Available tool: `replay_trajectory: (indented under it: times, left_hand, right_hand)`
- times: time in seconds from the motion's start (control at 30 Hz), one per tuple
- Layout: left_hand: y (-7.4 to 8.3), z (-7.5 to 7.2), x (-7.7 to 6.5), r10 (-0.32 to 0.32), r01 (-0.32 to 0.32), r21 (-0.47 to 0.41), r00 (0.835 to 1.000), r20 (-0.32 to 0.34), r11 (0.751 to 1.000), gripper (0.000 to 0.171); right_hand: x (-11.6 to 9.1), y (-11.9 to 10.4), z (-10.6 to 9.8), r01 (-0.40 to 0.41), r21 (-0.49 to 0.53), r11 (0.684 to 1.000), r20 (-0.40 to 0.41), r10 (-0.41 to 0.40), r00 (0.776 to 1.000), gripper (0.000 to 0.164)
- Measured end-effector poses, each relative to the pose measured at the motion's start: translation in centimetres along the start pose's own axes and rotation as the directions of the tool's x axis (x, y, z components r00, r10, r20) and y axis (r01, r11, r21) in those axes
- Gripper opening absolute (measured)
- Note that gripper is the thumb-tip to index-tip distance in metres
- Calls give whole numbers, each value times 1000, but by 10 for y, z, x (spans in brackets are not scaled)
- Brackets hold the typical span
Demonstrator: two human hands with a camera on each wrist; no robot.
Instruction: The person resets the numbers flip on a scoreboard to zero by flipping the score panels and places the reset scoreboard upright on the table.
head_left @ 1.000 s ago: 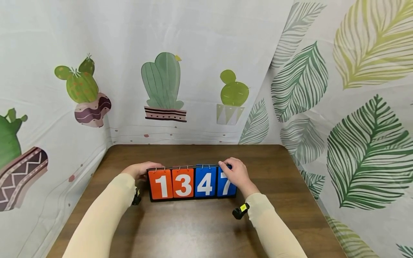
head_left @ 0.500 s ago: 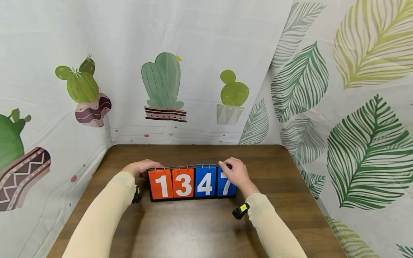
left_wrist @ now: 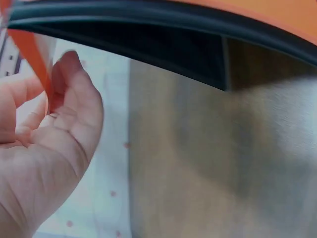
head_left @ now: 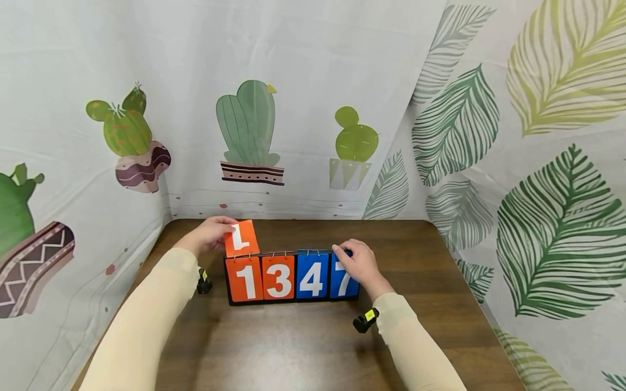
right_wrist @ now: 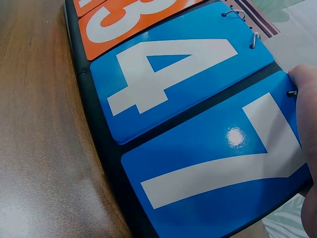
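Observation:
A black flip scoreboard point(right_wrist: 97, 130) stands on the table, tilted back, with number cards hung on metal rings. From left to right its front shows an orange 1 point(head_left: 236, 279), an orange 3 point(head_left: 266, 266), a blue 4 point(head_left: 301, 263) and a blue 7 point(right_wrist: 198, 191). Above the top edge at the left, a raised orange card point(head_left: 251, 233) bears an upside-down 1. My left hand point(head_left: 207, 234) pinches this card by its left side between thumb and fingers. My right hand point(head_left: 361, 263) grips the scoreboard's top right corner, its thumb over the 7 card.
The brown wooden table point(head_left: 274, 347) ends at a white cloth point(head_left: 303, 81) printed with cacti at the back. Leaf-printed cloth point(head_left: 562, 217) hangs at the right. A small black wrist camera point(head_left: 364, 320) is on each wrist.
My left hand has moved up from behind the scoreboard's left end, bringing an orange 1 card into view above the top edge. My right hand and the scoreboard have stayed put.

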State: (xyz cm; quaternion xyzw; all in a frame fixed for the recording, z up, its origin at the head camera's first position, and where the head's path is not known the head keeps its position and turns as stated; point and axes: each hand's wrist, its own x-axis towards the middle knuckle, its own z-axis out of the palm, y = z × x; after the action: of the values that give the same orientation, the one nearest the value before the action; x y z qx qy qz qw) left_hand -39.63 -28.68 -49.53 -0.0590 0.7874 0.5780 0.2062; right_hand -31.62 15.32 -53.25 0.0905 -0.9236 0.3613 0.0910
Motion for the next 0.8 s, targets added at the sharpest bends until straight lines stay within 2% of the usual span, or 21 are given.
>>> replay_trajectory:
  times: [0.07, 0.27, 0.4, 0.57, 0.8]
  left_hand:
    - [10, 0, -1, 8, -8, -46, 1000, -3, 999, 45]
    - [40, 0, -11, 52, -50, -73, 999, 17, 996, 42]
    - [55, 0, -21, 78, -76, -50, 996, 40, 996, 35]
    - [68, -3, -35, 127, -126, -15, 989, 72, 992, 28]
    - [75, -4, -60, 204, -220, 89, 965, 164, 971, 35]
  right_hand:
    - [0, 0, 0, -4, -1, 1000, -2, 4, 1000, 40]
    - [0, 1, 1, -6, -6, 1000, -7, 6, 1000, 40]
    - [1, 2, 3, -9, -2, 1000, -6, 9, 1000, 40]
    - [1, 2, 3, -11, 6, 1000, -5, 11, 1000, 39]
    - [1, 1, 2, 5, 1, 1000, -9, -5, 1000, 40]
